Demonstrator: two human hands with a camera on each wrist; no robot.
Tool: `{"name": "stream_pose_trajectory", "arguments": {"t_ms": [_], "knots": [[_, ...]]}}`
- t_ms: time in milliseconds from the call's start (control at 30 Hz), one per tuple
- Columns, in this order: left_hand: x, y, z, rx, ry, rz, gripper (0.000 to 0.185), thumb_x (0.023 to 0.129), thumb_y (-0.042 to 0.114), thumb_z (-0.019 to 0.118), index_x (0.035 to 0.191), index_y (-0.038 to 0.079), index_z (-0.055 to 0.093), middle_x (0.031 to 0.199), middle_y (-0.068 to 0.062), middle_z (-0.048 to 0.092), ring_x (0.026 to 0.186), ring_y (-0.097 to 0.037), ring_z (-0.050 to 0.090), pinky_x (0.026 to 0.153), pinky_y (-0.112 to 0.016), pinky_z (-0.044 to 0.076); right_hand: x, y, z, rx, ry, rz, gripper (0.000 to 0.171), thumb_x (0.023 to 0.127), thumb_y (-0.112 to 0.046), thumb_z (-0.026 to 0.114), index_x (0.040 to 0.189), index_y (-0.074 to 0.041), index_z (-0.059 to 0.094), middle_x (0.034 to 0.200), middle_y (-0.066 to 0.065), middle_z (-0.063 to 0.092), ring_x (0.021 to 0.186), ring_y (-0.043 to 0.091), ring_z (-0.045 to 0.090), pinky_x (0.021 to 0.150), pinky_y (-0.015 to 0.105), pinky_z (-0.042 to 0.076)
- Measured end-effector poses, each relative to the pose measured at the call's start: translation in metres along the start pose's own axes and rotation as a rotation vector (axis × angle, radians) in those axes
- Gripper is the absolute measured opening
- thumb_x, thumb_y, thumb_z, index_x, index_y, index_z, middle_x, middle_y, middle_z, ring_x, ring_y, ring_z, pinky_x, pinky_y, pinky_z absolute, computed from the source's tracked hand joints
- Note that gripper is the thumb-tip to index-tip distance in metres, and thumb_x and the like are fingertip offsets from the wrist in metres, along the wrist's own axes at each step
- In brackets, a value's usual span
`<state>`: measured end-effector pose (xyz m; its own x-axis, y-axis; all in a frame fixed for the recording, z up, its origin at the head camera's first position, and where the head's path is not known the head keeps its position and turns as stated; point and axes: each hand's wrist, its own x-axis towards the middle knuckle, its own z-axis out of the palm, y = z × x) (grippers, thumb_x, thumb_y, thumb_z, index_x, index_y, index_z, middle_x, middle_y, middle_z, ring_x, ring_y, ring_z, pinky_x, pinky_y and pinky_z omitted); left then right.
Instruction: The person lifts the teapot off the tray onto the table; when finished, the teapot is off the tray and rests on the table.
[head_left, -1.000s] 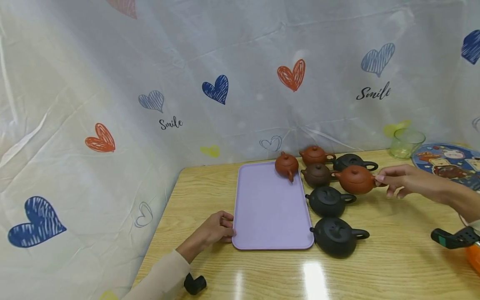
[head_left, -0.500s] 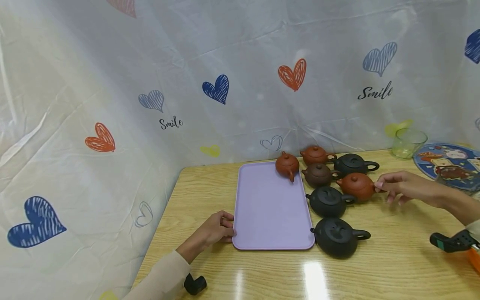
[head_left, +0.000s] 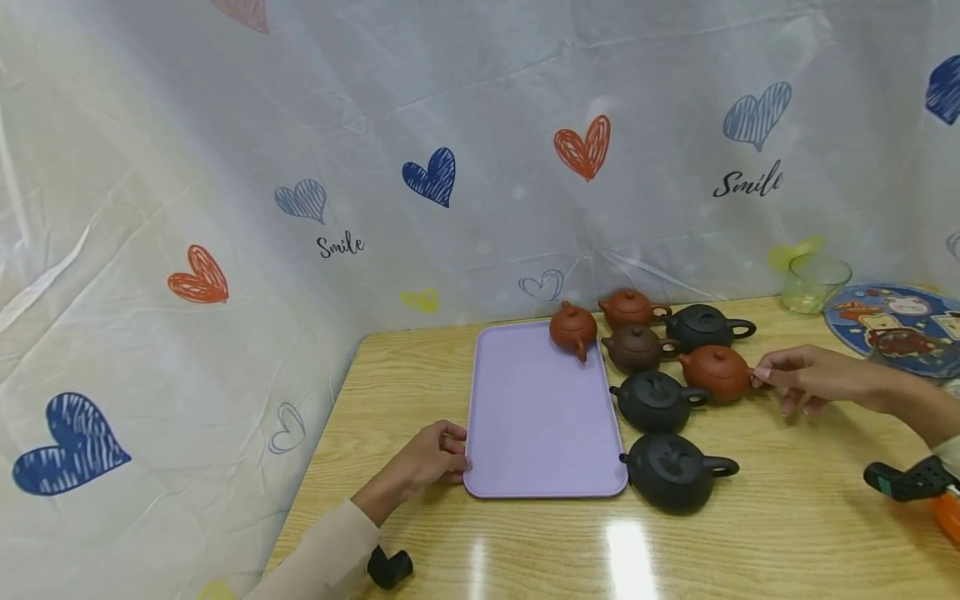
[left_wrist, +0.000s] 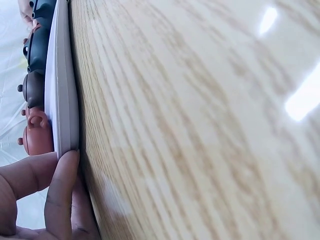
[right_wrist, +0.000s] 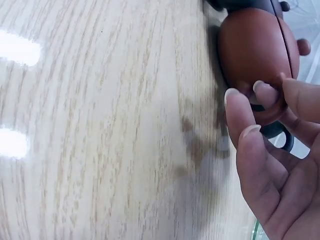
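My right hand pinches the handle of an orange-brown teapot at the table's right side. In the right wrist view a fingertip pokes through the loop of this teapot, with the thumb against it. The teapot sits low, at or near the table top. At the lower left corner of a lilac tray, my left hand grips the rim between thumb and fingers. One small orange-brown teapot stands at the tray's upper right corner. Close by the held teapot are a black teapot and a dark brown teapot.
Another black teapot stands by the tray's lower right corner. Farther back are a third black teapot and an orange-brown one. A clear greenish glass and a round blue patterned mat lie at the far right.
My right hand has brought the orange-brown teapot down and nearer the front, then slightly right, away from the dark brown one. The left hand and tray have stayed put.
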<state>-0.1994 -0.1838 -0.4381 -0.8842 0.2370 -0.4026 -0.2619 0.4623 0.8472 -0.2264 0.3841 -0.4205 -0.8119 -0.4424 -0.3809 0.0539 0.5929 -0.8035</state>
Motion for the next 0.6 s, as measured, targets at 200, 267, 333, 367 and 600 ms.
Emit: {"name": "stream_pose_trajectory", "arguments": {"t_ms": [200, 267, 333, 367, 600], "knots": [[0.001, -0.001, -0.001, -0.004, -0.003, 0.006, 0.048, 0.086, -0.004, 0.070, 0.129, -0.006, 0.049, 0.104, -0.015, 0.055, 0.085, -0.021, 0.063, 0.074, -0.034, 0.063, -0.001, 0.001, 0.002, -0.028, 0.054, 0.018, 0.040, 0.109, -0.029, 0.043, 0.128, 0.004, 0.054, 0.096, 0.008, 0.062, 0.078, 0.020, 0.066, 0.063, 0.033, 0.057], [0.001, -0.002, -0.001, -0.001, -0.006, 0.009, 0.048, 0.087, -0.004, 0.070, 0.129, -0.006, 0.049, 0.105, -0.015, 0.055, 0.085, -0.021, 0.063, 0.074, -0.034, 0.063, -0.002, 0.000, 0.003, -0.058, 0.093, 0.029, 0.041, 0.108, -0.030, 0.045, 0.130, 0.004, 0.054, 0.101, 0.006, 0.061, 0.079, 0.019, 0.067, 0.062, 0.032, 0.057], [0.001, -0.002, -0.001, 0.004, -0.008, 0.011, 0.048, 0.087, -0.003, 0.070, 0.130, -0.006, 0.049, 0.105, -0.015, 0.055, 0.085, -0.020, 0.063, 0.074, -0.034, 0.063, -0.005, -0.001, 0.003, -0.095, 0.142, 0.035, 0.043, 0.108, -0.031, 0.046, 0.132, 0.003, 0.054, 0.108, 0.007, 0.061, 0.081, 0.018, 0.067, 0.063, 0.032, 0.056], [0.000, -0.002, -0.001, 0.006, -0.009, 0.013, 0.048, 0.087, -0.003, 0.070, 0.130, -0.006, 0.049, 0.105, -0.015, 0.054, 0.085, -0.020, 0.063, 0.074, -0.034, 0.063, -0.006, -0.003, 0.003, -0.116, 0.168, 0.038, 0.044, 0.107, -0.032, 0.047, 0.133, 0.003, 0.054, 0.111, 0.009, 0.062, 0.081, 0.018, 0.067, 0.064, 0.033, 0.057], [0.000, -0.001, 0.000, 0.007, 0.002, 0.012, 0.047, 0.087, -0.003, 0.070, 0.130, -0.006, 0.049, 0.104, -0.015, 0.055, 0.084, -0.020, 0.063, 0.073, -0.034, 0.063, -0.014, -0.024, 0.006, -0.228, 0.378, 0.017, 0.050, 0.106, -0.040, 0.049, 0.134, 0.000, 0.054, 0.133, 0.031, 0.052, 0.080, 0.020, 0.066, 0.066, 0.035, 0.056]]}}
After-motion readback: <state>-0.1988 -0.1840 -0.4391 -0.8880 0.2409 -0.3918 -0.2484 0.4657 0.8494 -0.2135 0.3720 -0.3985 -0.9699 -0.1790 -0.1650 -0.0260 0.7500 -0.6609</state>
